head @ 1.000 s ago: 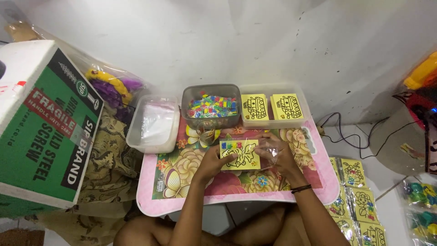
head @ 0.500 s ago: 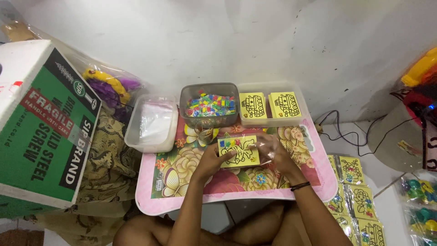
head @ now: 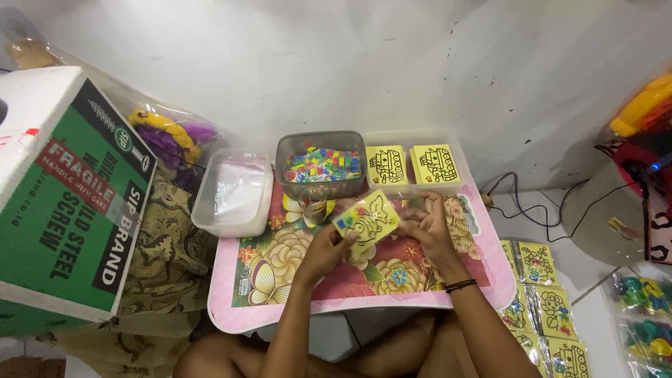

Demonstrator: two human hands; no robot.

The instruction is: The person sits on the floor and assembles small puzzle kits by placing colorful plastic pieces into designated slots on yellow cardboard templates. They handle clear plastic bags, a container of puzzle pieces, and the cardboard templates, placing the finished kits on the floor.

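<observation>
My left hand (head: 327,246) and my right hand (head: 423,222) together hold a small yellow card (head: 367,220) with a line drawing and coloured dots, wrapped in a clear sleeve and tilted above a pink floral tray table (head: 280,308). The left hand grips its lower left corner. My right hand's fingers pinch the card's right end. Just beyond the hands stands a clear tub of small coloured pieces (head: 322,166), and next to it a clear tub with two stacks of yellow cards (head: 413,164).
A clear tub of plastic sleeves (head: 234,192) sits left of the table. A big green and white cardboard box (head: 63,196) stands at far left. Packed yellow cards (head: 546,308) lie on the floor at right, near black cables (head: 539,210) and bagged toys (head: 647,315).
The card has lifted off the table and tilted, its left end lower. Both hands have risen with it and stayed on its two ends.
</observation>
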